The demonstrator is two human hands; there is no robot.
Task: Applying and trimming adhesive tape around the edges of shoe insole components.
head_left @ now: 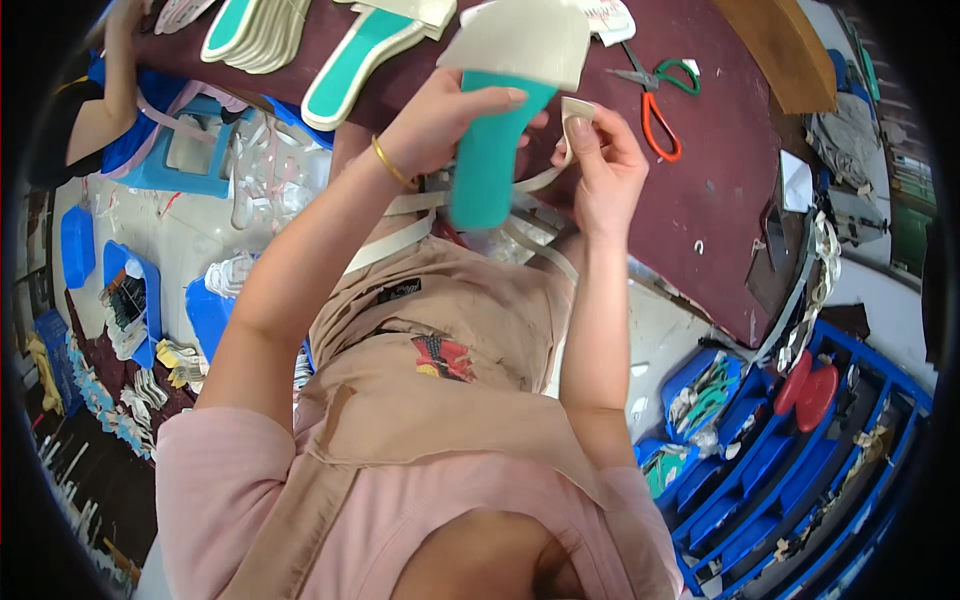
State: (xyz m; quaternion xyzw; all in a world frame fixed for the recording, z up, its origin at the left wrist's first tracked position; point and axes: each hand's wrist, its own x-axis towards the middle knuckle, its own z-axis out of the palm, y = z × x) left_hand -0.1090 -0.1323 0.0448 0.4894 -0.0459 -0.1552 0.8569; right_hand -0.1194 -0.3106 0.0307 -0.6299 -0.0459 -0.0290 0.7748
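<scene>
My left hand (430, 125), with a gold bangle at the wrist, grips a teal insole (485, 165) that has a broad cream piece (520, 45) across its far end. The thumb lies on the front of the insole, and the other fingers are partly hidden behind it. Just to the right, my right hand (608, 170) pinches the end of a narrow cream strip (572, 115) between thumb and fingers. The strip curves down behind the insole. More cream strips (390, 245) lie over my lap.
On the dark red table (720, 240) are a stack of teal-topped cream insoles (255, 35), another such insole (360, 70) and scissors (660, 120) with green and orange handles. A co-worker's arm (115, 100) is at far left. Blue bins (130, 300) and a blue rack (800, 470) flank me.
</scene>
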